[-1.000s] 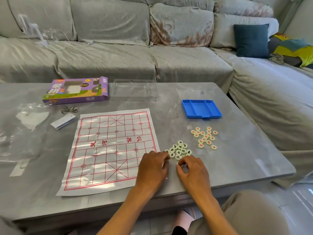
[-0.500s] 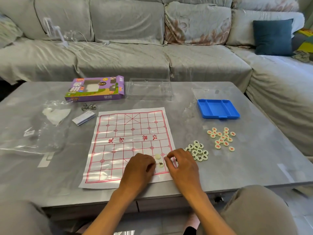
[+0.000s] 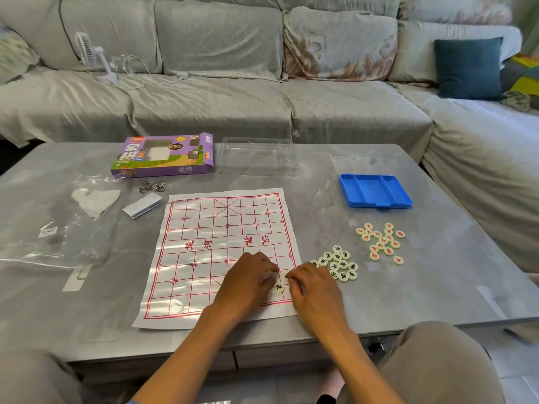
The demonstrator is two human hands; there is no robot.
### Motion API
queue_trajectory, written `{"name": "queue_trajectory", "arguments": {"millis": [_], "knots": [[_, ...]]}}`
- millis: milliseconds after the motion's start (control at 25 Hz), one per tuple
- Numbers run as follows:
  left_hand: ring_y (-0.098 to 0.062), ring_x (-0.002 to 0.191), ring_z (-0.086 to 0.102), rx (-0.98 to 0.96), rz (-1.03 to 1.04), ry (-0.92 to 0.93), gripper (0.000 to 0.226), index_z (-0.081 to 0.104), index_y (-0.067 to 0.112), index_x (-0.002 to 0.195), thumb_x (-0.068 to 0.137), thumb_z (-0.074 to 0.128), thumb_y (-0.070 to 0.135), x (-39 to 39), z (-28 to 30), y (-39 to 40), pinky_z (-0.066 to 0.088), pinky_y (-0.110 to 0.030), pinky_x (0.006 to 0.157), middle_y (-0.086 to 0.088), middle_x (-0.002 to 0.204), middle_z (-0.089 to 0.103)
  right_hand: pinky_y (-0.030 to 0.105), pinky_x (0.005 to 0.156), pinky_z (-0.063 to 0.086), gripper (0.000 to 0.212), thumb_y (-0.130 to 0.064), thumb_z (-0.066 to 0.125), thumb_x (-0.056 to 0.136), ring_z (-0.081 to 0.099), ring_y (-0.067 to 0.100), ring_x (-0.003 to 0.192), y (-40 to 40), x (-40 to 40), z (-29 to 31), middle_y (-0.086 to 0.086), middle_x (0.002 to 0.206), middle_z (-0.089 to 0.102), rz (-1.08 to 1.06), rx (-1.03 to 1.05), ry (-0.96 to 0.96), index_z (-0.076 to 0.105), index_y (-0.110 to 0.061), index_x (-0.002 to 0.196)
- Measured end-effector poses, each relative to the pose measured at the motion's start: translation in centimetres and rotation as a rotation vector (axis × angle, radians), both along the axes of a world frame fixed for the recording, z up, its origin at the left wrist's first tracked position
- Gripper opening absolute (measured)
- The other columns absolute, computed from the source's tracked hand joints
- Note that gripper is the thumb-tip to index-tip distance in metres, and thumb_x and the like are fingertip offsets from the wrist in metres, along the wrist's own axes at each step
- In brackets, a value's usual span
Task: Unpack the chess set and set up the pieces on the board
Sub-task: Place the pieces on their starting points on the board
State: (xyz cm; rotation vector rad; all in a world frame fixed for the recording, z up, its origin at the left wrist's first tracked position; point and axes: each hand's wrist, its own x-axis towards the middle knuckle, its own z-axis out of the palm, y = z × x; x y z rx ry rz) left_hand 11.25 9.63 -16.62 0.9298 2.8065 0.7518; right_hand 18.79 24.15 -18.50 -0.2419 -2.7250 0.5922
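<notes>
A white paper board (image 3: 204, 246) with red grid lines lies flat on the grey table. Both hands hover over its near right corner. My left hand (image 3: 248, 284) has its fingers curled down beside a round cream piece (image 3: 279, 287) with a black character that lies on the board. My right hand (image 3: 313, 290) pinches a second cream piece (image 3: 286, 276) at its fingertips, just above the first. A heap of black-lettered pieces (image 3: 338, 265) lies right of the board, and a heap of red-lettered pieces (image 3: 382, 242) lies farther right.
A blue plastic tray (image 3: 374, 191) sits at the back right, a clear plastic lid (image 3: 256, 156) and the purple box (image 3: 163, 156) at the back. Plastic wrap (image 3: 52, 228), a small card (image 3: 143, 205) and metal rings (image 3: 152, 186) lie left. A sofa surrounds the table.
Both hands moved left from the black-lettered heap onto the board's near right corner, bringing two pieces with them. One piece now lies on the board.
</notes>
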Motion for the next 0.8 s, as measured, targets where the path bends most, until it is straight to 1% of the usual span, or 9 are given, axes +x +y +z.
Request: {"name": "queue_trajectory", "arguments": {"millis": [160, 240, 320, 400, 480, 560, 640, 720, 800], "knots": [[-0.011, 0.093, 0.060, 0.109, 0.059, -0.057, 0.020, 0.070, 0.019, 0.105, 0.094, 0.057, 0.029, -0.1, 0.3, 0.0, 0.044, -0.018, 0.083, 0.004, 0.104, 0.070, 0.021, 0.078, 0.040, 0.020, -0.022, 0.055, 0.092, 0.051, 0.011, 0.091, -0.1, 0.2, 0.3, -0.007, 0.103, 0.066, 0.011, 0.011, 0.001, 0.070, -0.021, 0.104], [-0.012, 0.094, 0.063, 0.156, 0.087, -0.076, 0.019, 0.071, 0.018, 0.105, 0.095, 0.057, 0.026, -0.1, 0.1, -0.2, 0.043, -0.015, 0.085, 0.004, 0.104, 0.071, 0.021, 0.080, 0.041, 0.021, -0.023, 0.054, 0.092, 0.051, 0.011, 0.092, 0.0, 0.2, 0.4, -0.007, 0.104, 0.065, 0.005, 0.010, -0.004, 0.070, -0.021, 0.105], [-0.012, 0.098, 0.059, 0.087, 0.105, -0.061, 0.022, 0.069, 0.018, 0.107, 0.096, 0.054, 0.029, 0.0, -0.2, -0.2, 0.041, -0.015, 0.085, 0.004, 0.108, 0.067, 0.020, 0.083, 0.040, 0.022, -0.025, 0.053, 0.093, 0.051, 0.011, 0.096, -0.1, 0.2, 0.4, -0.008, 0.107, 0.065, 0.023, 0.008, -0.027, 0.069, -0.022, 0.107], [-0.012, 0.097, 0.057, 0.101, 0.156, -0.041, 0.023, 0.069, 0.019, 0.105, 0.095, 0.055, 0.033, 0.0, -0.1, -0.4, 0.047, -0.021, 0.086, 0.004, 0.107, 0.062, 0.018, 0.085, 0.038, 0.023, -0.026, 0.053, 0.094, 0.051, 0.010, 0.101, 0.0, 0.5, 0.9, -0.007, 0.112, 0.064, 0.026, -0.016, -0.049, 0.068, -0.022, 0.111], [-0.013, 0.095, 0.058, 0.176, 0.212, -0.029, 0.021, 0.070, 0.019, 0.101, 0.094, 0.056, 0.033, 0.0, 0.4, -1.8, 0.051, -0.031, 0.086, 0.005, 0.105, 0.063, 0.019, 0.085, 0.037, 0.024, -0.025, 0.054, 0.093, 0.050, 0.012, 0.105, 1.4, 1.0, 1.9, -0.005, 0.117, 0.061, -0.097, -0.059, -0.008, 0.065, -0.021, 0.115], [-0.019, 0.097, 0.060, 0.113, 0.250, 0.111, 0.021, 0.070, 0.021, 0.100, 0.093, 0.055, 0.033, 0.1, 0.0, -4.9, 0.049, -0.038, 0.087, 0.003, 0.107, 0.066, 0.025, 0.086, 0.041, 0.029, -0.022, 0.056, 0.092, 0.049, 0.016, 0.109, 3.9, 1.6, 2.6, -0.003, 0.125, 0.055, -0.275, -0.040, -0.018, 0.060, -0.021, 0.121], [-0.026, 0.101, 0.061, -0.051, 0.258, 0.244, 0.027, 0.070, 0.023, 0.099, 0.087, 0.050, 0.037, 0.5, -1.1, -8.4, 0.048, -0.045, 0.085, 0.000, 0.111, 0.067, 0.031, 0.089, 0.044, 0.033, -0.021, 0.054, 0.091, 0.047, 0.020, 0.111, 5.9, 2.0, 2.7, -0.003, 0.130, 0.050, -0.345, 0.012, -0.179, 0.057, -0.022, 0.124], [-0.027, 0.105, 0.060, -0.140, 0.273, 0.218, 0.032, 0.067, 0.025, 0.101, 0.088, 0.043, 0.042, 0.7, -2.1, -10.2, 0.048, -0.046, 0.086, 0.000, 0.115, 0.065, 0.031, 0.086, 0.046, 0.027, -0.020, 0.052, 0.093, 0.048, 0.019, 0.108, 6.4, 2.0, 2.0, -0.002, 0.124, 0.050, -0.309, 0.018, -0.274, 0.060, -0.022, 0.118], [-0.025, 0.109, 0.057, -0.124, 0.263, 0.188, 0.039, 0.065, 0.026, 0.105, 0.091, 0.035, 0.045, 0.5, -2.7, -10.1, 0.046, -0.044, 0.089, 0.001, 0.119, 0.062, 0.029, 0.082, 0.045, 0.023, -0.018, 0.052, 0.093, 0.050, 0.019, 0.104, 6.4, 2.1, 1.4, -0.001, 0.115, 0.052, -0.277, -0.012, -0.240, 0.063, -0.021, 0.113]]}}
